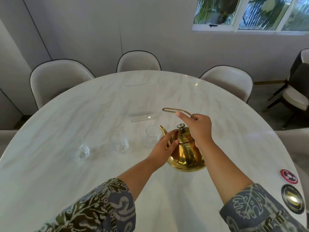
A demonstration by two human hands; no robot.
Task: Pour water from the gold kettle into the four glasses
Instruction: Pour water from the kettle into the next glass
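- We have the gold kettle [185, 151] standing upright on the white marble table [100, 106], toward the near right, its spout [163, 130] pointing left at the nearest glass [152, 137].
- Our right hand [197, 129] has its fingers closed around the thin wire handle [173, 110] raised above the lid; we should grip it firmly before lifting, since a thin handle can swing.
- Our left hand [164, 144] rests against the kettle's shoulder with fingers loosely apart, clamped on nothing; it can steady the body or press the lid knob [181, 126] as we tilt.
- We see three glasses clearly: the near-spout one, a middle glass [119, 143] and a left glass [77, 149]. The fourth we cannot make out for sure.
- All three look empty, so pouring has likely not begun.
- We should lift, bring the spout over the rim, and tilt slowly; clear rims are hard to judge.
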